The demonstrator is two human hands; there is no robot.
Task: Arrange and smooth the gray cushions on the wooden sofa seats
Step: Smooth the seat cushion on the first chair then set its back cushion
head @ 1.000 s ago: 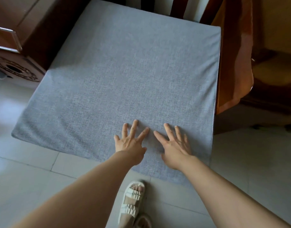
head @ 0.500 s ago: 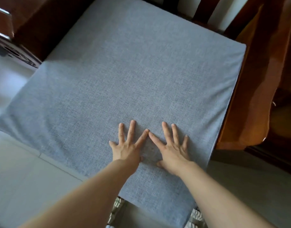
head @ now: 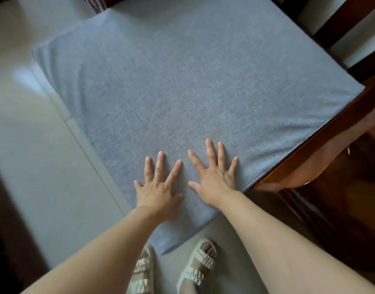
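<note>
A large gray woven cushion [head: 182,81] lies flat on the wooden sofa seat and fills most of the view. Its near corner hangs over the seat's front edge above my feet. My left hand [head: 159,185] presses flat on the cushion near that corner, fingers spread and straight. My right hand [head: 214,175] lies flat beside it, fingers spread, close to the cushion's right edge. Neither hand holds anything. The dark wooden sofa frame [head: 305,158] runs along the cushion's right side.
Pale tiled floor [head: 40,155] stretches to the left of the cushion. My sandalled feet [head: 195,266] stand just below the cushion's near corner. Dark wooden back slats [head: 341,20] rise at the top right, and more dark wood fills the lower right.
The view has swung so the cushion now sits more diagonally and my feet show again. Both hands stay flat on the cushion, with the right one now slightly farther forward.
</note>
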